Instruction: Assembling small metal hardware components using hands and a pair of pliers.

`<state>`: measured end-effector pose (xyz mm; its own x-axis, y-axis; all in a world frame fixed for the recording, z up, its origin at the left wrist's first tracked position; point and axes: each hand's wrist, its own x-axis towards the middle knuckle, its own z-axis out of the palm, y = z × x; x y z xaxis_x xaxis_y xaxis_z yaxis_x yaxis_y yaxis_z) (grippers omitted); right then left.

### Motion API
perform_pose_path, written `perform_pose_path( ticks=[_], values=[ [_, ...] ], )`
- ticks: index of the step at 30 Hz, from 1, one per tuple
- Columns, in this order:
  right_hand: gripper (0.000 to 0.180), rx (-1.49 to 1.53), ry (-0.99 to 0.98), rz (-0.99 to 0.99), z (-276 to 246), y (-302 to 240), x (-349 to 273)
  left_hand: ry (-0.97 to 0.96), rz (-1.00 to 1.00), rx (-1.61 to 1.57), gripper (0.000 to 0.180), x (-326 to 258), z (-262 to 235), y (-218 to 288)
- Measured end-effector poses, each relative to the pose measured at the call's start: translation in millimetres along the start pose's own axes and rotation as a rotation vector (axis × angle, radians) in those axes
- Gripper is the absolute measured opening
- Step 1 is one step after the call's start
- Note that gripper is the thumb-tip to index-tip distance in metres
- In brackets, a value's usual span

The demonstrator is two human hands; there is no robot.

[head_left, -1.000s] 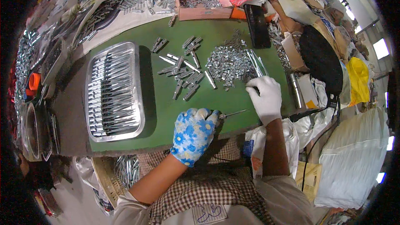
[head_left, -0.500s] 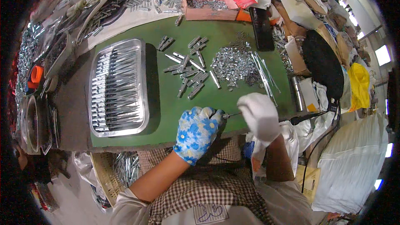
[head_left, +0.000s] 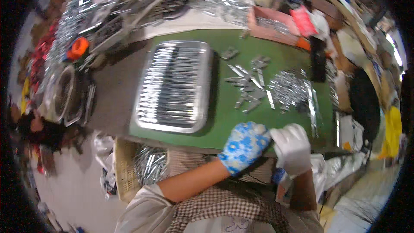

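Closed into a fist, my left hand [head_left: 246, 145] wears a blue and white flowered glove and hovers over the front edge of the green mat [head_left: 221, 123]. Beside it, touching or nearly so, is my right hand [head_left: 293, 149] in a white glove, fingers curled together. Blur and the gloves hide what is between them. Left of the hands lies a metal tray [head_left: 202, 118] with rows of slim metal rods [head_left: 172, 88]. Beyond the hands are scattered metal sleeves [head_left: 248, 88], a heap of small metal pieces [head_left: 288, 88] and several thin rods [head_left: 311, 108].
A pink box [head_left: 276, 23] of small parts stands at the mat's far edge, near a black case [head_left: 318, 58]. A yellowish basket [head_left: 125, 174] holding metal rods sits below the table's front edge. Clear bags of metal parts fill the far left.
The whole view has swung left, so the table appears further right. My hands have come together, and the thin rod that showed between them is out of sight.
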<state>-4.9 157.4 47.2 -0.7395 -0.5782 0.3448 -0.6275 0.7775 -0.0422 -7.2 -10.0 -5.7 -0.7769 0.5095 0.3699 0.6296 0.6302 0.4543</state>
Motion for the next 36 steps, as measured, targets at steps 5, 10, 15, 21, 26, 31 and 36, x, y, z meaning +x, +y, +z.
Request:
perform_pose_path(
  ticks=[5, 10, 15, 21, 26, 31, 36],
  values=[
    [0.01, 0.128, 0.011, 0.106, 4.0, -0.1, 0.0, 0.063, -0.021, 0.063, 0.012, -5.8, 9.6, 2.3],
    [0.01, -0.053, -0.187, 0.065, 7.1, -15.6, 9.5, 0.039, -0.022, 0.056, 0.014, -10.6, 12.1, -4.5],
    [0.018, -0.006, -0.172, 0.156, 10.4, -1.4, -17.8, 0.06, -0.023, 0.034, 0.017, -8.4, 12.3, 0.6],
    [0.052, -0.307, 0.118, 0.66, 2.6, 86.1, -100.0, 0.068, 0.021, 0.042, 0.017, -9.0, 3.9, -3.5],
    [0.055, -0.563, 0.006, 0.884, 12.0, 172.2, -166.1, 0.078, 0.001, 0.109, 0.018, -0.1, 7.7, -2.6],
    [0.053, 0.087, 0.325, 0.847, 3.3, 110.2, -130.5, 0.088, -0.022, 0.157, 0.02, -3.0, 4.6, 1.4],
    [0.055, 0.038, 0.051, 0.491, 0.8, -14.9, -87.7, 0.043, -0.047, 0.141, 0.023, -3.6, 0.6, 2.8]
  ],
)
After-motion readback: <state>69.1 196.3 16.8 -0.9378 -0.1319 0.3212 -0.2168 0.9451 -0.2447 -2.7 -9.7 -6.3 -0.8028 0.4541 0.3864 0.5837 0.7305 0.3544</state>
